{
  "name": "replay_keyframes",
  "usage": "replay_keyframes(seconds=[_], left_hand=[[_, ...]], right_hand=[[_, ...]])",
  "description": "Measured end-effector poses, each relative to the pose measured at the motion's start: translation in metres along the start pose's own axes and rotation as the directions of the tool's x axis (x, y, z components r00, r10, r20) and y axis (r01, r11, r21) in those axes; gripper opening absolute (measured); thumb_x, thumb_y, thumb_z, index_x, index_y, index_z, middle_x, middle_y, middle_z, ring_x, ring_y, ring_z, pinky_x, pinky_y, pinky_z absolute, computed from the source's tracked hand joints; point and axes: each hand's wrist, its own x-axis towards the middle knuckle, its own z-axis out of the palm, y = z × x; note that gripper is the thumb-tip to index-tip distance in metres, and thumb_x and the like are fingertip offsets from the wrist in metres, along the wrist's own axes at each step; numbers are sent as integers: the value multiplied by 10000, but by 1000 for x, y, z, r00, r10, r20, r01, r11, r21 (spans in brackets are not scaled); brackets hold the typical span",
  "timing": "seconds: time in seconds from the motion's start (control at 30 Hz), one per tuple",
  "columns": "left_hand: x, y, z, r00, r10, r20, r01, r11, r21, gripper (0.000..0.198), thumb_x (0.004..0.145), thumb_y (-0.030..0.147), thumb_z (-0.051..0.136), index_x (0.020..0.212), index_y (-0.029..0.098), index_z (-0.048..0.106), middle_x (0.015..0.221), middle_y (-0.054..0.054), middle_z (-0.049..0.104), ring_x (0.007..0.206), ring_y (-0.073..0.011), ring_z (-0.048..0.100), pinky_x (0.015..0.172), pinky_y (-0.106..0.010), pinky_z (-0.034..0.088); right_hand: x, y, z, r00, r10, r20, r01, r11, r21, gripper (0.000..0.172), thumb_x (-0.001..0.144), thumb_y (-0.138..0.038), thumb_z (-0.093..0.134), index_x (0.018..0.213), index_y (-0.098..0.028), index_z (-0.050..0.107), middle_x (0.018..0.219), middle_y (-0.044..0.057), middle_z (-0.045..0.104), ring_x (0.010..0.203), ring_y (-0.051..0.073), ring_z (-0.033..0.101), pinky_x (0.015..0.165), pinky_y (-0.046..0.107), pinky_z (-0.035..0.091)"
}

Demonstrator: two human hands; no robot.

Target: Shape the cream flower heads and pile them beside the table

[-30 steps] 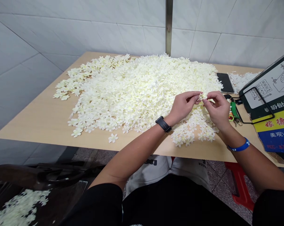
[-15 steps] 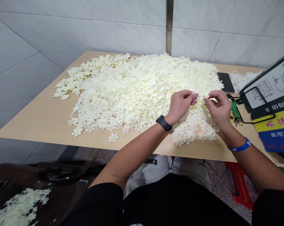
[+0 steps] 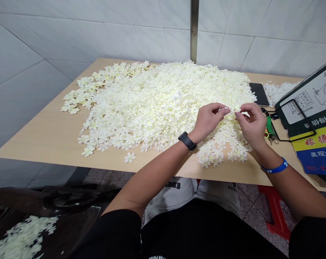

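A wide heap of cream-white artificial flowers (image 3: pixel 152 93) with yellowish centres covers much of the table. Over its right side, my left hand (image 3: pixel 208 118) is closed in a pinch, with small white pieces (image 3: pixel 223 108) showing at thumb and forefinger; their exact kind is too small to tell. Just to its right, my right hand (image 3: pixel 251 124) pinches a pale flower (image 3: pixel 237 110), partly hidden by the fingertips. The two sets of fingertips are close together but apart. Below them lie loose flowers (image 3: pixel 211 154) near the table's front edge.
A dark phone (image 3: pixel 258 94) lies beyond my right hand, beside a pile of thin white pieces (image 3: pixel 278 91). A printed box (image 3: pixel 311 108), a black wire frame (image 3: pixel 303 138) and keys with a green tag (image 3: pixel 269 126) stand at right. More flowers (image 3: pixel 25 237) lie lower left; a red stool (image 3: pixel 276 212) is below.
My left hand has shifted slightly right, its thumb stretching further toward the right fingertips. My right hand has hardly moved, and the heap looks the same.
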Motion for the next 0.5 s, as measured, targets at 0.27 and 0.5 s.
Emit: replay_keyframes(seconds=[0.27,0.5], left_hand=[[-4,4,-2,999,-48,17,46,995,84,311,922,449,666,744,201,724,594,30,636,550,-90,552,596,-252,436],[-3,-4,-4,977,211,14,-201,907,371,279,1000,439,575,957,254,780,1124,-38,774,1074,-209,678,985,-374,484]], right_hand=[[0,0,0,999,46,-8,-46,999,15,89,842,-199,711,838,-222,626,912,31,592,865,162,607,622,270,511],[0,3,0,998,56,0,-56,998,28,100,841,-243,729,837,-231,630,914,36,598,866,175,611,620,287,534]])
